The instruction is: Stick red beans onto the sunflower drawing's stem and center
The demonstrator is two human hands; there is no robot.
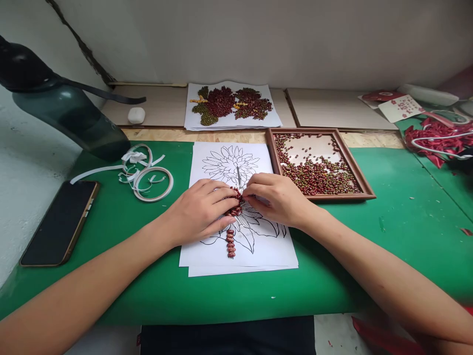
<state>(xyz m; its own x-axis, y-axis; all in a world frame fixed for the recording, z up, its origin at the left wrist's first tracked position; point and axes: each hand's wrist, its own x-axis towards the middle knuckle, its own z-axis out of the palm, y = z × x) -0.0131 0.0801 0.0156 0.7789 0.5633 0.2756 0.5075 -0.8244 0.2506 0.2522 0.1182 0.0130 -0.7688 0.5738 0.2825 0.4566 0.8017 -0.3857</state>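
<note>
A white sheet with a line drawing of a flower [236, 167] lies on the green mat [121, 276]. A row of red beans [231, 242] runs up the drawn stem. My left hand [201, 209] rests on the sheet with its fingers curled beside the beans. My right hand [277, 197] meets it from the right, fingertips pinched together at the top of the bean row. What the pinch holds is too small to make out. A brown wooden frame tray [364, 187] full of red and green beans sits just right of the sheet.
A finished bean picture on paper [231, 104] lies at the back. A phone [59, 222] lies at the left, near loops of white tape strip [148, 175] and a dark bottle [70, 118]. Red scraps [439, 138] are piled at the far right.
</note>
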